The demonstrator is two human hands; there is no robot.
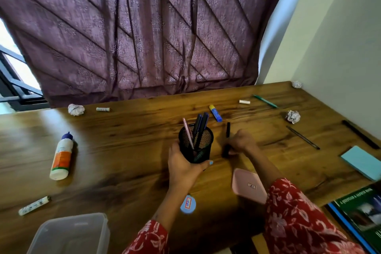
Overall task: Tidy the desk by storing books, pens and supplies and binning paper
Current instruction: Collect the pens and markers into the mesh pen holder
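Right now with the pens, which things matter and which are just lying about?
In hand: left hand grips mesh pen holder; right hand grips black pen.

Lying about: glue bottle, glue stick, green pen, paper balls, sticky notes.

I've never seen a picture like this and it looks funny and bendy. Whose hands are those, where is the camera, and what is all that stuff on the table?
The camera sits on a person's head and looks down, so you see their own two hands. Its wide lens makes things look bent.

The left hand holds a black mesh pen cup with pens in it. The right hand grips a black pen.

On the wooden desk lie crumpled paper balls, a glue bottle, a glue stick, a green pen, blue sticky notes, a pink case, a clear plastic box and a green book. A purple curtain hangs behind.
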